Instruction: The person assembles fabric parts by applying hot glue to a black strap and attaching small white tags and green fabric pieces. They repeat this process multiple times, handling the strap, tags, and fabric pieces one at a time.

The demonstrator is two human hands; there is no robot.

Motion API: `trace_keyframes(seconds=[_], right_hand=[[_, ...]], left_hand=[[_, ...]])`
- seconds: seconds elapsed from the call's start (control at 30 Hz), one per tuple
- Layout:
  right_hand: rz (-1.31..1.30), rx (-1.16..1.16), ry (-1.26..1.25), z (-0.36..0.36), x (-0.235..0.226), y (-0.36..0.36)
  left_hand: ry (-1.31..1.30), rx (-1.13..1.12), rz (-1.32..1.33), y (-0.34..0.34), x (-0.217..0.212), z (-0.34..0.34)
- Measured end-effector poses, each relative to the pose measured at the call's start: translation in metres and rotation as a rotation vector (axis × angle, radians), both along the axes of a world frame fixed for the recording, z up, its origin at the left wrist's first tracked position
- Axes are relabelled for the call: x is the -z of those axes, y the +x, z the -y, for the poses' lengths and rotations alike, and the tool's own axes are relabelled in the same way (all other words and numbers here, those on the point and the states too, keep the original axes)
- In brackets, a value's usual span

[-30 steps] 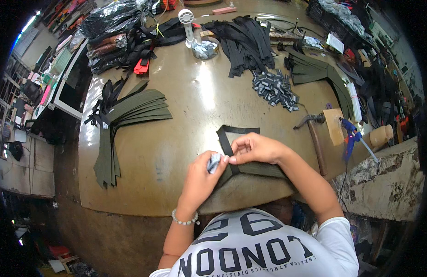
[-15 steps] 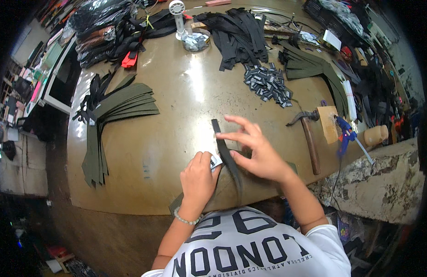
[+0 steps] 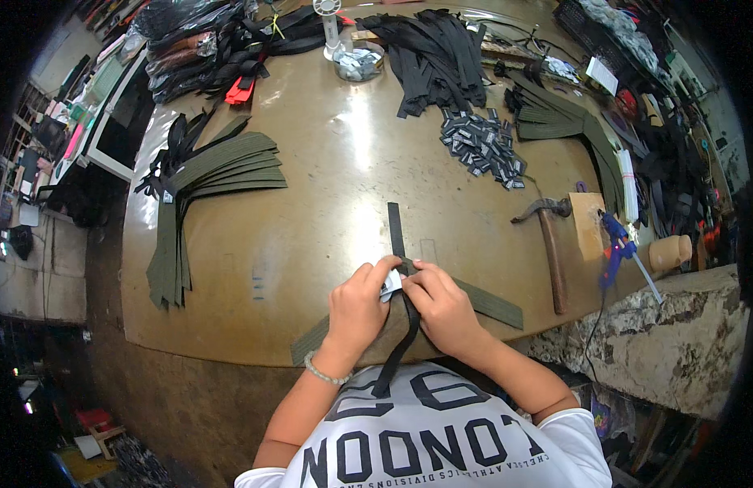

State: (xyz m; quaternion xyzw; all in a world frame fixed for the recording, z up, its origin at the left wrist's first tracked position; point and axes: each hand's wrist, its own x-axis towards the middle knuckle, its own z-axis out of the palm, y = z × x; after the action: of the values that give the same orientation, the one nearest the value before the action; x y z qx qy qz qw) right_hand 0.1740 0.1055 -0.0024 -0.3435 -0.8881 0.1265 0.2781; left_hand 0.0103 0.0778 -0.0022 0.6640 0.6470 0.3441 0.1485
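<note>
An olive webbing strap (image 3: 492, 305) bends under my hands, its left end (image 3: 311, 340) showing beside my left wrist. A narrow black strap (image 3: 395, 228) crosses it, running from the tabletop down between my hands to my shirt. With fingertips pinched, my left hand (image 3: 358, 305) grips the olive strap at the crossing, beside a white label (image 3: 391, 283). My right hand (image 3: 443, 307) is closed there too, thumb and fingers pressed on the same strap. Fingers partly hide the crossing.
Olive strap bundles lie left (image 3: 222, 167) and far right (image 3: 555, 120). Beyond my hands are a black strap pile (image 3: 429, 61), small dark labels (image 3: 482, 146), a clear tub (image 3: 358, 63) and a small fan (image 3: 327, 24). A hammer (image 3: 551, 260) and blue glue gun (image 3: 616, 240) lie right.
My right hand has come down from the black strap's upper part and closed at the crossing. The black strap's lower end now hangs toward my shirt. The view has shifted slightly.
</note>
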Motion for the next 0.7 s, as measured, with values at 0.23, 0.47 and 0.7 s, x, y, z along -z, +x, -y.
trace_keyframes(seconds=[0.23, 0.47, 0.7], right_hand=[[0.098, -0.078, 0.017, 0.021, 0.003, 0.007], [-0.204, -0.349, -0.967, 0.039, -0.036, 0.08], [-0.688, 1.41, 0.274, -0.04, 0.023, 0.248]], left_hand=[[-0.053, 0.052, -0.152, -0.002, -0.001, 0.001], [-0.103, 0.029, -0.145, 0.001, -0.005, 0.0], [0.009, 0.022, 0.016, -0.008, -0.017, 0.014]])
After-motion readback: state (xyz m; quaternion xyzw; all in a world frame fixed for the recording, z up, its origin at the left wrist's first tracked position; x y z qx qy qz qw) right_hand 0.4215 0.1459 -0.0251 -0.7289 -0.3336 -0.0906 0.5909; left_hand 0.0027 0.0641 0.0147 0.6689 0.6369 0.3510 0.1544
